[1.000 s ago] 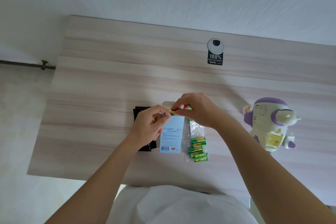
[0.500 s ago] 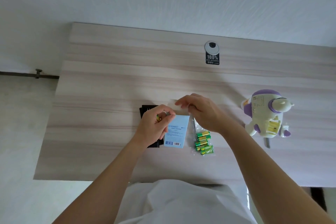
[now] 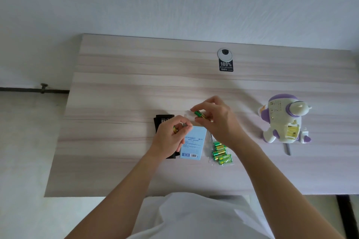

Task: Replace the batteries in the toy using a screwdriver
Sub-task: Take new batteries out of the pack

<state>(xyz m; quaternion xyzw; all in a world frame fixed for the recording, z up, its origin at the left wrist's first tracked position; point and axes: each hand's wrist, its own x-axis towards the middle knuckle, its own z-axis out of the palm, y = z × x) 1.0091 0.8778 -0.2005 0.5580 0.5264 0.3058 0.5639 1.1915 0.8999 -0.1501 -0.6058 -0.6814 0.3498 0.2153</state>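
Observation:
A white and purple toy [image 3: 282, 118] lies on the wooden desk [image 3: 120, 103] at the right, its yellow battery compartment open, a small cover [image 3: 304, 133] beside it. A screwdriver [image 3: 287, 149] lies just below the toy. My right hand [image 3: 217, 120] pinches a green battery [image 3: 201, 114] above the desk. My left hand [image 3: 171, 137] curls round another green and gold battery [image 3: 175, 129]. Several green batteries [image 3: 221, 153] lie in clear wrap below my right hand.
A light blue box [image 3: 193, 144] lies between my hands. A black screwdriver case [image 3: 162, 120] sits partly under my left hand. A round cable grommet with a black sticker [image 3: 225, 60] is at the desk's far edge. A white wall stands behind.
My right hand has lifted a green battery into plain view and moved slightly right. My left hand stays over the case, still holding its battery.

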